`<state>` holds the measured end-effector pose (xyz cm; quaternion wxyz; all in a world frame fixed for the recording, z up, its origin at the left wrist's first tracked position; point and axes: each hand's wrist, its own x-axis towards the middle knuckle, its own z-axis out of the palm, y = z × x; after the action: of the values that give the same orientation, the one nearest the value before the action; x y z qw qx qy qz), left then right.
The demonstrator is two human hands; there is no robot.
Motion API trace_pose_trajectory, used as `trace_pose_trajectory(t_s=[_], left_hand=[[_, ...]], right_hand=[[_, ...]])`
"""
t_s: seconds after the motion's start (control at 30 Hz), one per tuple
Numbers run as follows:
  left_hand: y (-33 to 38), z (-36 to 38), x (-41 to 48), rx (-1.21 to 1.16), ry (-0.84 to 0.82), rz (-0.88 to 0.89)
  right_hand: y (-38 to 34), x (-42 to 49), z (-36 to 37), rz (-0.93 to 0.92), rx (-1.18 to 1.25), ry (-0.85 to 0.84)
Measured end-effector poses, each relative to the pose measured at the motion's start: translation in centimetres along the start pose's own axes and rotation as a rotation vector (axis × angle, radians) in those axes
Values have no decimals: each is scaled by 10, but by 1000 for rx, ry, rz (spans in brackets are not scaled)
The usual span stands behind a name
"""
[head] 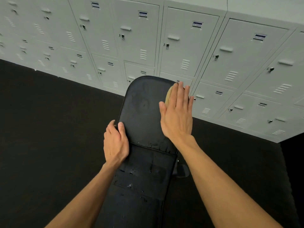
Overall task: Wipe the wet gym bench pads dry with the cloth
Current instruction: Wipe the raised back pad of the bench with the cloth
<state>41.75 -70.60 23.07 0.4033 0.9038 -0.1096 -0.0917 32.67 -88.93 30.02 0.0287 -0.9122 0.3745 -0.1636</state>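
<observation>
A black gym bench runs away from me, with a raised back pad point(144, 109) and a seat pad point(141, 176) nearer me. Water drops shine along the seam between the pads and across the seat pad. My right hand point(177, 112) lies flat, fingers together, pressing a yellow cloth point(168, 96) against the back pad's upper right edge; most of the cloth is hidden under the palm. My left hand point(116, 142) grips the back pad's lower left edge, thumb on top.
A wall of pale grey lockers point(189, 46) stands just beyond the bench's far end and runs across the whole view. Black rubber floor point(49, 129) lies on both sides of the bench. A bench adjustment knob point(181, 170) sticks out at the right.
</observation>
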Motion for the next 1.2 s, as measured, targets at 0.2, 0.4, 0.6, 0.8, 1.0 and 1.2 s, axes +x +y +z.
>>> trace_pose_trajectory(t_s=[0.2,0.4,0.6,0.8,1.0,1.2], left_hand=[[-1,10,-6,88,59,-53],[-3,0,-13,88,64,-32],[-9,8,-18,120,126,-63],[-7,12,-19,153,174,-85],[-12,10,-24,120,177,-170],[-19,9,-28,121,168,-186]], right_hand=[[-51,2,24,-251,-31,30],[-26,6,27,-547,-131,-6],[-51,51,27,-363,-88,67],[-81,35,33,-581,-119,30],[-88,18,35,-998,-229,-138],[-106,27,34,-777,-263,-121]])
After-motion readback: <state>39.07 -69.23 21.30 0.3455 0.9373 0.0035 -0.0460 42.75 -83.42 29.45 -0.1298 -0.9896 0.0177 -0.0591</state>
